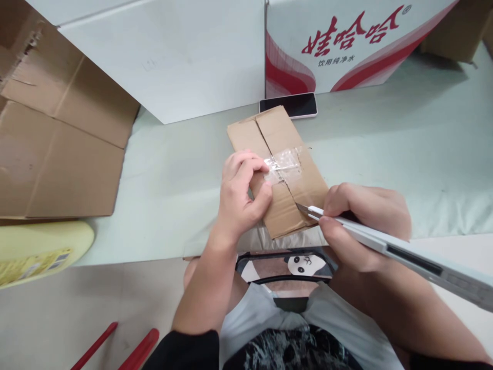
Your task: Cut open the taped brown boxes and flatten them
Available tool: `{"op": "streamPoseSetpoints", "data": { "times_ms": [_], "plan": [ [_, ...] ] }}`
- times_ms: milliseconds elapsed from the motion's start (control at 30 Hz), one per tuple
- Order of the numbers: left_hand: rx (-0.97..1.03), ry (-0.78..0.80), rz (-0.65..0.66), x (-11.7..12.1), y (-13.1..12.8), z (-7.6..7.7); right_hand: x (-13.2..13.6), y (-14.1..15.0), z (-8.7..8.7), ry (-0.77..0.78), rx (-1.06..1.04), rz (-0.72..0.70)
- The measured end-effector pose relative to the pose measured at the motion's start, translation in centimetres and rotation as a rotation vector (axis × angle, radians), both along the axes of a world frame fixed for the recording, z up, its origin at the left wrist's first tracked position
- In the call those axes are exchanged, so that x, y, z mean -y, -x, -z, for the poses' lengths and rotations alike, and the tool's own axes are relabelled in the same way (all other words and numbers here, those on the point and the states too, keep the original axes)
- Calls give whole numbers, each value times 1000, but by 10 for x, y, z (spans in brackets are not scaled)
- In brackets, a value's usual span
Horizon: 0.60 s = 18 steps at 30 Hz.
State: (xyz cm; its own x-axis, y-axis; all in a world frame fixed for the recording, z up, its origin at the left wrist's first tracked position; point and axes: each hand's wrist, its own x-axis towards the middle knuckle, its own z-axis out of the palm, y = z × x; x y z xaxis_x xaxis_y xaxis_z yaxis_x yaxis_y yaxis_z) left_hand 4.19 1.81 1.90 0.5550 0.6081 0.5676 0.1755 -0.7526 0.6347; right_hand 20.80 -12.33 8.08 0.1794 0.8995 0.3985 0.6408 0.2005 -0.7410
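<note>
A small, flat cardboard box (287, 131) lies tilted on the table, with a seam down its middle and a strip of clear tape (288, 163) across it. My left hand (243, 192) grips the box's left side, its curled fingers and thumb resting near the tape. In my right hand (360, 218) is a white utility knife (370, 237), pinched between thumb and fingers. Its blade is out, and the tip touches the seam near the box's front end. The undersides of both hands are hidden.
Behind the box lies a phone (290, 105), in front of white cartons (173, 56) with red print on one. A large brown carton (65, 139) and a yellow bottle-like container (42, 249) stand at the left. The table (165, 205) has a pale green cover.
</note>
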Motion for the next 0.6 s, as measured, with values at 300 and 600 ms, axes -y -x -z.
{"op": "streamPoseSetpoints", "data": {
  "times_ms": [300, 600],
  "plan": [
    [-8, -8, -4, 1, -1, -2, -1, -1, 5, -39, 2, -34],
    [-19, -11, -15, 2, -1, -3, 1, -1, 10, -84, -9, -26]
  ]
}}
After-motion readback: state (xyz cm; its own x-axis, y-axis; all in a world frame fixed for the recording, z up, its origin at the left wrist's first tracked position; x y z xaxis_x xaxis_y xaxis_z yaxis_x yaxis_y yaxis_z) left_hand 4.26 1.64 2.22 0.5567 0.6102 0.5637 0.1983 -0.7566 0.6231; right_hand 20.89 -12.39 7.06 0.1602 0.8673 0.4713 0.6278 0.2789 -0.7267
